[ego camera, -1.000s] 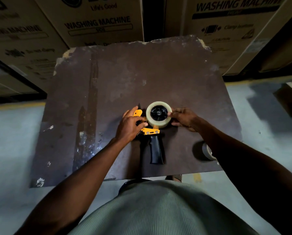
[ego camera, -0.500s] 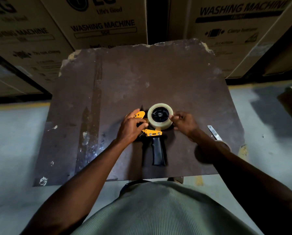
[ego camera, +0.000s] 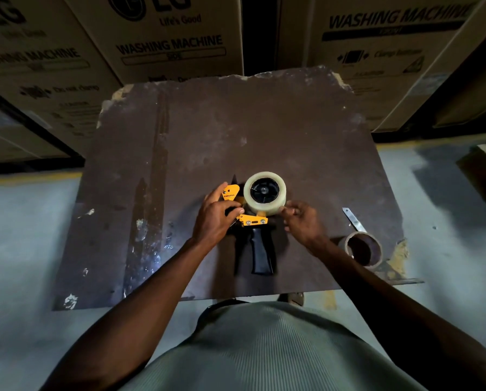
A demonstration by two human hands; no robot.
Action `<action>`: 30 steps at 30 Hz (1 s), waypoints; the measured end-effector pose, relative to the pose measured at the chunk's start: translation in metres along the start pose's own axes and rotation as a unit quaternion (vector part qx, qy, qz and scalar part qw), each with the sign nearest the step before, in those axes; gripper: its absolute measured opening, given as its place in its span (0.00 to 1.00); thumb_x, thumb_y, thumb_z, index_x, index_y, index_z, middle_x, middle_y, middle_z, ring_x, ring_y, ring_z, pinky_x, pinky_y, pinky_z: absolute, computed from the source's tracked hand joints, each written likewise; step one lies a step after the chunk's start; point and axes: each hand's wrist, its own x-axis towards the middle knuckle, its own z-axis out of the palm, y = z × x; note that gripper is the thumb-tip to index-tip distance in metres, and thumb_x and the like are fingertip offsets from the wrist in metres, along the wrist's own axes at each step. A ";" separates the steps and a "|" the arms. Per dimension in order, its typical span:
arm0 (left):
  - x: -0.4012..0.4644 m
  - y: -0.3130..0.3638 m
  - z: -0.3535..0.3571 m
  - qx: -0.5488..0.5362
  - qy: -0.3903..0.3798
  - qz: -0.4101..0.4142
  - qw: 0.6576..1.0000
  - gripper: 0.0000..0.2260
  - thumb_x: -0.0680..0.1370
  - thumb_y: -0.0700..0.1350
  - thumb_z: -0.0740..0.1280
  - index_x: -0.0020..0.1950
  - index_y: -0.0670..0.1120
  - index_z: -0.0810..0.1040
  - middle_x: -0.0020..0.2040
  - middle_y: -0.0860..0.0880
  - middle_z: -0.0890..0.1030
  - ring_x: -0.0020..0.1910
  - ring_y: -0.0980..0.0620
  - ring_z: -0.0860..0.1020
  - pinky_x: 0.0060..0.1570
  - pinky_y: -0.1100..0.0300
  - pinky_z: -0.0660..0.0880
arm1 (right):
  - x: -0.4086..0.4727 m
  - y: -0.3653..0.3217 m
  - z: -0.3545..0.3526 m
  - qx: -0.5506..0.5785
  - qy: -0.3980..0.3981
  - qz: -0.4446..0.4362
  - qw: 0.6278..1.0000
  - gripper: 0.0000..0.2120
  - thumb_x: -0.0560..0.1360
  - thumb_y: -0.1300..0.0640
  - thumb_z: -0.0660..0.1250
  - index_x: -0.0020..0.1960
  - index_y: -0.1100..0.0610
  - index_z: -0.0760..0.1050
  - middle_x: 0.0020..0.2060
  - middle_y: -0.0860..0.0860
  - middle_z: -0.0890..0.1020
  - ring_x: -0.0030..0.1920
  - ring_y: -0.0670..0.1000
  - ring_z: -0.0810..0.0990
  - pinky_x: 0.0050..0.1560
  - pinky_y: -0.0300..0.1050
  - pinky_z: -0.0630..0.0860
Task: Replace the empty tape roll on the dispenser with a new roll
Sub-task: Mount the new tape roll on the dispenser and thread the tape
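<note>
A tape dispenser (ego camera: 260,249) with an orange frame and black handle lies flat on the worn brown table (ego camera: 306,131). A full clear tape roll (ego camera: 265,206) sits on its black hub. My left hand (ego camera: 215,218) grips the dispenser's orange front part. The fingertips of my right hand (ego camera: 302,218) pinch at the roll's lower right edge. An empty brown cardboard core (ego camera: 363,249) lies on the table near its right front corner.
A small metal strip (ego camera: 354,218) lies just behind the empty core. Large washing machine cartons (ego camera: 168,38) stand close behind the table. Grey floor surrounds the table on both sides. The table's front edge is near my body.
My right hand has slid from the roll's right side down to its lower right edge. The view has shifted, so the empty core and metal strip now show beside my right arm.
</note>
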 end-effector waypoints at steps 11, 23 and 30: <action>-0.006 -0.002 0.002 0.010 0.026 0.009 1.000 0.09 0.77 0.50 0.70 0.53 0.48 0.86 0.77 0.49 0.66 0.75 0.44 0.63 0.69 0.49 0.65 | -0.027 0.011 0.013 -0.065 -0.030 0.019 0.997 0.20 0.65 0.24 0.65 0.48 0.35 0.80 0.36 0.48 0.84 0.42 0.56 0.85 0.47 0.67 0.82; 0.029 0.011 -0.002 0.145 -0.092 0.031 0.985 0.13 0.73 0.54 0.73 0.54 0.51 0.85 0.80 0.46 0.59 0.74 0.40 0.62 0.68 0.45 0.69 | -0.066 -0.012 0.029 -0.165 -0.126 0.036 0.977 0.22 0.76 0.40 0.68 0.30 0.52 0.74 0.22 0.48 0.77 0.26 0.50 0.79 0.30 0.42 0.72; 0.021 0.003 0.009 0.097 -0.034 0.073 0.992 0.06 0.76 0.46 0.71 0.46 0.45 0.85 0.80 0.43 0.58 0.76 0.40 0.61 0.71 0.46 0.66 | -0.060 -0.008 0.028 -0.143 -0.112 0.044 0.982 0.22 0.78 0.46 0.69 0.28 0.52 0.72 0.21 0.45 0.75 0.23 0.46 0.74 0.26 0.37 0.68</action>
